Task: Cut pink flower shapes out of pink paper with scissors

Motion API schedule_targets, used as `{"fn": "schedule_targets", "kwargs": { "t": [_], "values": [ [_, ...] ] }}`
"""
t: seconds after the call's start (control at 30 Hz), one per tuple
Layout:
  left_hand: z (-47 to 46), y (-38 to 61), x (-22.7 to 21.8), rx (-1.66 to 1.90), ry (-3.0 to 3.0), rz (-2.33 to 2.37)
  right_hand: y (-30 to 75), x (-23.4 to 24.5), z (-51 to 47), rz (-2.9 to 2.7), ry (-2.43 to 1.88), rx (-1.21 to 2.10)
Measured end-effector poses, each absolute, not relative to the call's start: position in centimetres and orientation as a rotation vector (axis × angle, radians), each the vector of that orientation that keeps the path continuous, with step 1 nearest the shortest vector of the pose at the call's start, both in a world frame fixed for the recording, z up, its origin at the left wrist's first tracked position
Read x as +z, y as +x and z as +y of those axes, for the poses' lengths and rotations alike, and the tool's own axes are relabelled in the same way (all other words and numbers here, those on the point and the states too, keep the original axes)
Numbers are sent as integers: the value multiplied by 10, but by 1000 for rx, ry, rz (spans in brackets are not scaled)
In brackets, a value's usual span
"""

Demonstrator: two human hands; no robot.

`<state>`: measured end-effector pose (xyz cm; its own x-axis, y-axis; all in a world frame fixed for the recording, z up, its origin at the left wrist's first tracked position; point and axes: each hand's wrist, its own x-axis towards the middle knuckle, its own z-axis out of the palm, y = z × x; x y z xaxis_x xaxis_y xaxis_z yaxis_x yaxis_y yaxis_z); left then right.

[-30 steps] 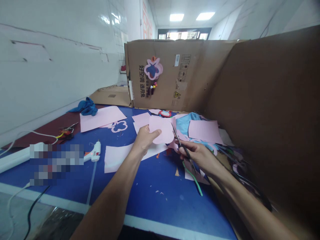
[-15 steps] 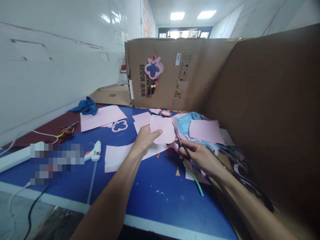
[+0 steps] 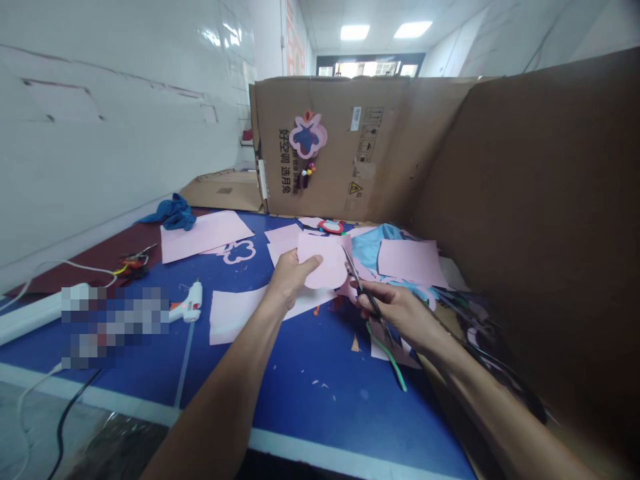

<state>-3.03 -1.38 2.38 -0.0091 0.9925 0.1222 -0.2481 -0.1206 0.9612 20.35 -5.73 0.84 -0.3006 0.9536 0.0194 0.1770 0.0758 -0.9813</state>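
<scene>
My left hand (image 3: 290, 277) pinches a rounded pink paper piece (image 3: 325, 263) held up over the blue table (image 3: 310, 373). My right hand (image 3: 395, 310) grips a pair of scissors (image 3: 363, 287) whose blades point up to the right edge of that pink piece. Under and behind my hands lie more pink sheets (image 3: 411, 261) and a light blue sheet (image 3: 370, 247). A green strip (image 3: 387, 357) lies just below my right wrist.
A white glue gun (image 3: 189, 305) lies at left, with cables and small pliers (image 3: 134, 261) farther left. Tall cardboard walls (image 3: 525, 200) enclose the back and right, one carrying a pink-and-blue paper ornament (image 3: 306, 137). A blue cloth (image 3: 170, 215) lies at the far left.
The pink piece has turned slightly in my left hand and the scissor blades have shifted a little along its right edge. Everything else stays put.
</scene>
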Motion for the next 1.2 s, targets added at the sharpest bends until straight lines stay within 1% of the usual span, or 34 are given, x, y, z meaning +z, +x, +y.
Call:
{"fn": "schedule_targets", "kwargs": {
  "t": [0.37, 0.6, 0.93, 1.2],
  "values": [
    [-12, -32, 23, 1444, 1094, 1013, 203, 9, -59, -1688, -1128, 1277],
    [-12, -31, 21, 1449, 1167, 1016, 199, 2, -58, -1537, -1125, 1347],
    [-14, -28, 20, 1440, 1155, 999, 199, 2, -57, -1480, -1069, 1395],
    [-15, -28, 23, 1436, 1151, 1010, 196, 8, -61, -1529, -1104, 1348]
  ]
}}
